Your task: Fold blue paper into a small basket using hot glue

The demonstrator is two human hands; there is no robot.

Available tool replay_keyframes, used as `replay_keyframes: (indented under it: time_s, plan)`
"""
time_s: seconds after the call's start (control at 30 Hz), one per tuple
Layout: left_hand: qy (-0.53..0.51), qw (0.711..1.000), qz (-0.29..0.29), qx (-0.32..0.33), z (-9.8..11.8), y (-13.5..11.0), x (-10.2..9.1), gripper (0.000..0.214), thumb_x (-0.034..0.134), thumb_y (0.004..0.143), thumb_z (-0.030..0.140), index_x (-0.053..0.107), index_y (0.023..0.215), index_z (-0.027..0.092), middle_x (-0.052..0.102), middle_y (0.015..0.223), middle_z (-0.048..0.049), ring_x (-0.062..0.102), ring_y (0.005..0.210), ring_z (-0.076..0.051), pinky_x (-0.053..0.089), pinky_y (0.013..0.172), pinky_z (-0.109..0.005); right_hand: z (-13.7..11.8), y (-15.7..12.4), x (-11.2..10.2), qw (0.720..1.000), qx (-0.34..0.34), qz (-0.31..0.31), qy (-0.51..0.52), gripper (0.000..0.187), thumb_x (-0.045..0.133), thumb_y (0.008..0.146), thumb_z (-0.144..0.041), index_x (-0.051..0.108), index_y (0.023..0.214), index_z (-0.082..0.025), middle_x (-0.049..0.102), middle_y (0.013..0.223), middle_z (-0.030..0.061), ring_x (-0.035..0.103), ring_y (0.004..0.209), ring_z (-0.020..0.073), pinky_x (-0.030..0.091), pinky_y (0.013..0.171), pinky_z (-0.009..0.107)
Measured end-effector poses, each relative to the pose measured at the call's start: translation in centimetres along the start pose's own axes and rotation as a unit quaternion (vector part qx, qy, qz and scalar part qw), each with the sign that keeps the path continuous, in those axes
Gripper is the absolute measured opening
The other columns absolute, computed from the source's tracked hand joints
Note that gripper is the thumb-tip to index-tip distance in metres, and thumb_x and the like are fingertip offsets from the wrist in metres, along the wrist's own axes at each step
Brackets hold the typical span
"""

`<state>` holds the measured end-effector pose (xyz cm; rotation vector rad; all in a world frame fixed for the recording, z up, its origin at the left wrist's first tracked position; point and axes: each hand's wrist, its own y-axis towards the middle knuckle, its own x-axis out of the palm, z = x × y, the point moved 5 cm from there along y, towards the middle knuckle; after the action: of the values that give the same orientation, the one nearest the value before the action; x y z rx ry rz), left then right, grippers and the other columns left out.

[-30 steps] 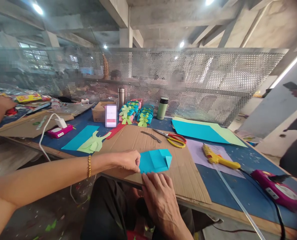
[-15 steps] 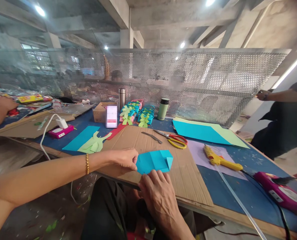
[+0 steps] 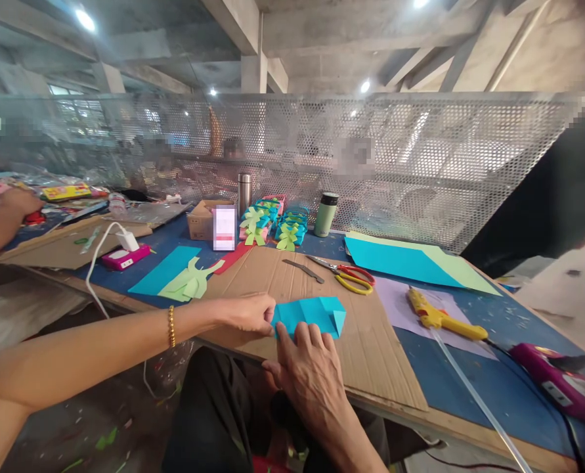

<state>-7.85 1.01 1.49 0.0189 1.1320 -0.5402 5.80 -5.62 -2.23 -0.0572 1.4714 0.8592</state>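
A folded turquoise paper piece [image 3: 316, 314] lies on a sheet of brown cardboard [image 3: 371, 341] at the near table edge. My left hand [image 3: 247, 313], a bead bracelet on its wrist, pinches the paper's left end with closed fingers. My right hand [image 3: 304, 368] lies over the paper's near edge, fingers stretched flat and pressing down on it.
Red-and-yellow scissors [image 3: 348, 276] and a grey blade [image 3: 299, 270] lie further back on the cardboard. A yellow glue gun [image 3: 440, 316] with its stick and a magenta device [image 3: 558, 381] lie right. Turquoise and green sheets [image 3: 410, 259], paper crafts [image 3: 272, 226], two flasks, and another person's arm [image 3: 1, 213] far left.
My right hand has slid forward onto the turquoise paper. The person in dark clothes at the right has come closer to the table edge. The view shifted slightly.
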Motion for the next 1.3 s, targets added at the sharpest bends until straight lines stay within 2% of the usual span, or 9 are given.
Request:
replay_keyframes:
  time_s: [0.23,0.4,0.57,0.7,0.97,1.3]
  plan:
    - [0.0,1.0,0.001,-0.013,-0.4,0.0,0.1,0.02,0.065,0.068,0.037,0.06,0.076,0.018,0.063,0.073,-0.0005,0.057,0.07,-0.018,0.033,0.052,-0.026,-0.1,0.0,0.1,1.0,0.0,0.006,0.007,0.063,0.065,0.084,-0.063,0.06,0.131,-0.021,0.058,0.094,0.0072,0.048,0.086,0.0264,0.032,0.072,0.04]
    - [-0.01,1.0,-0.02,-0.018,-1.3,0.9,0.4,0.02,0.067,0.067,0.037,0.06,0.074,0.019,0.059,0.066,0.0008,0.054,0.063,-0.017,0.031,0.049,-0.026,-0.1,0.0,0.3,1.0,0.002,0.012,0.008,0.065,0.066,0.083,-0.063,0.06,0.131,-0.02,0.059,0.094,0.0073,0.048,0.086,0.0263,0.032,0.073,0.04]
    - [-0.027,0.999,-0.043,0.001,-1.9,1.2,0.2,0.01,0.063,0.071,0.028,0.059,0.075,0.019,0.059,0.067,0.0017,0.055,0.064,-0.015,0.035,0.052,-0.025,0.0,-0.1,0.3,1.0,0.004,0.016,0.001,0.066,0.068,0.082,-0.064,0.061,0.131,-0.021,0.059,0.094,0.0069,0.049,0.086,0.0262,0.032,0.073,0.04]
    - [-0.036,0.998,-0.052,0.028,-2.0,0.6,0.0,0.013,0.065,0.075,0.029,0.059,0.081,0.02,0.059,0.072,0.0028,0.054,0.068,-0.014,0.037,0.055,-0.024,0.0,0.1,0.3,1.0,0.005,0.013,0.0,0.066,0.068,0.081,-0.064,0.061,0.13,-0.021,0.059,0.093,0.0069,0.049,0.086,0.0265,0.033,0.072,0.04]
    - [-0.023,0.998,-0.046,0.023,-1.6,0.4,-0.1,0.009,0.065,0.075,0.022,0.057,0.077,0.019,0.057,0.07,0.0024,0.054,0.068,-0.015,0.035,0.055,-0.025,0.0,0.1,0.3,1.0,0.006,0.007,-0.004,0.066,0.07,0.08,-0.064,0.061,0.129,-0.021,0.059,0.092,0.007,0.05,0.085,0.0266,0.033,0.071,0.04]
    - [-0.005,0.999,-0.012,0.033,-2.6,-0.3,-0.7,0.003,0.058,0.079,0.02,0.055,0.081,0.02,0.059,0.078,0.0012,0.056,0.076,-0.016,0.037,0.062,-0.025,0.0,0.1,0.2,1.0,0.005,-0.005,-0.004,0.064,0.064,0.085,-0.065,0.06,0.131,-0.021,0.059,0.095,0.0078,0.05,0.088,0.0271,0.033,0.073,0.04]
